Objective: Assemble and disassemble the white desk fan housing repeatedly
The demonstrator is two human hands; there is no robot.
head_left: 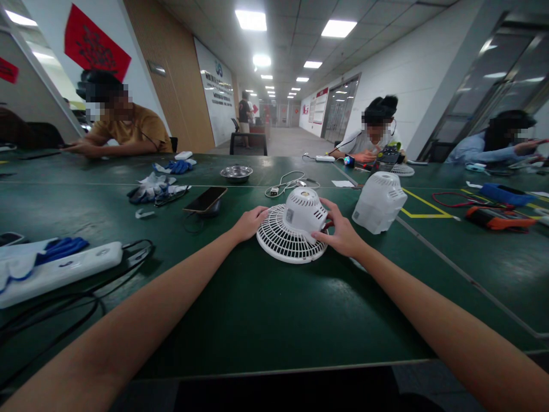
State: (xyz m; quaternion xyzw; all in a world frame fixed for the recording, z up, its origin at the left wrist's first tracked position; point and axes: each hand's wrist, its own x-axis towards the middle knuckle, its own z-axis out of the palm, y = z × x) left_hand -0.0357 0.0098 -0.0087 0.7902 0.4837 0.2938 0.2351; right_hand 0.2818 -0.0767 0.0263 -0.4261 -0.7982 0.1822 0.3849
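one white fan head [295,226] lies grille-down on the green table [291,309]. the right hand [342,230] clasps its motor housing [305,210] from the right; the left hand [249,224] touches the grille's [274,239] left rim, though i cannot tell whether it pinches. right of the fan head stands a translucent plastic cover [380,203]; left, a smartphone [206,199]; beyond, a usb cable [275,192].

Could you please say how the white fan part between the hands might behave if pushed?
The fan part would probably slide rather than roll, since its wide grille appears to lie flat. Its thin bars look stiff but perhaps fragile.
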